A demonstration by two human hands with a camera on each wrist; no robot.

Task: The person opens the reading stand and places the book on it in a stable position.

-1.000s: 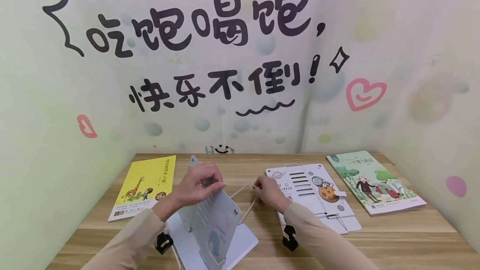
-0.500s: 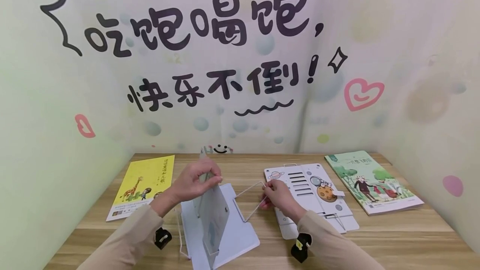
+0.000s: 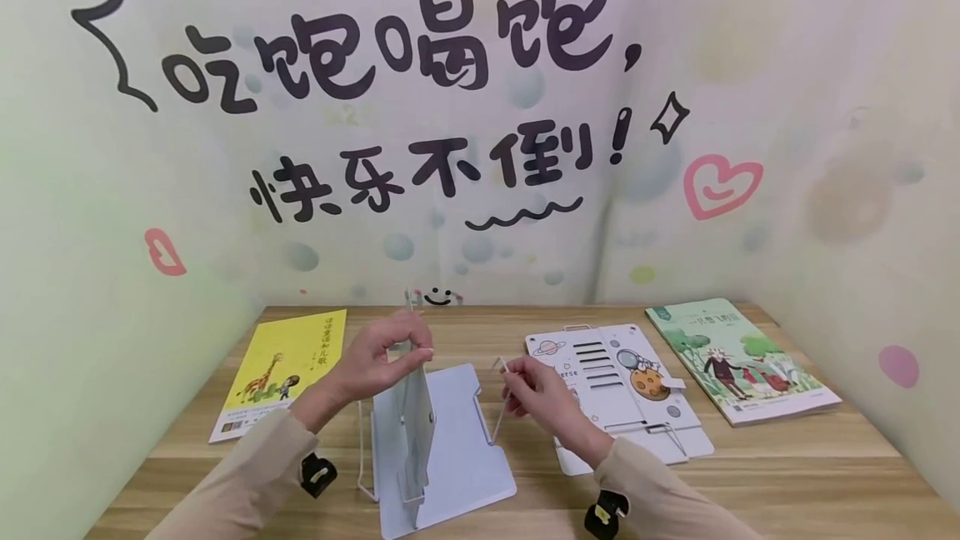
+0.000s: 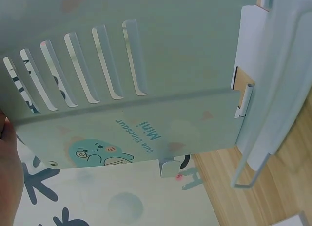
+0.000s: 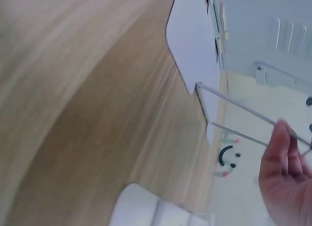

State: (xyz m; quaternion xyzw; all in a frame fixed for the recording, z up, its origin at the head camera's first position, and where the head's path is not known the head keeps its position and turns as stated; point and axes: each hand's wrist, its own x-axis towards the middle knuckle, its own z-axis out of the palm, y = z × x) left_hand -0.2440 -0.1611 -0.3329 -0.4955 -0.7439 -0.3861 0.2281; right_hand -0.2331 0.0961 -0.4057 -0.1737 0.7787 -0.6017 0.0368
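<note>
A pale metal book stand is unfolded on the wooden table, its white base plate (image 3: 468, 448) flat and its slotted panel (image 3: 420, 440) upright, almost edge-on in the head view. My left hand (image 3: 382, 352) pinches that panel near its top edge. A cartoon dinosaur (image 4: 100, 152) and a row of slots show on the panel in the left wrist view. On the right, my right hand (image 3: 546, 400) pinches the end of a wire support (image 5: 239, 105), which rises from the base's right edge. Another wire support (image 3: 362, 452) stands along the left side.
Close to the right hand lies a second, folded book stand (image 3: 551, 369) with an astronaut print. A yellow book (image 3: 300, 357) rests at the left, and a green picture book (image 3: 750, 348) at the right. A printed curtain wall (image 3: 495, 273) closes off the table's back.
The slanted panel has turned until nearly edge-on, uncovering more of the base plate. My right hand has moved right, then slightly back left, swinging the wire support up steeper.
</note>
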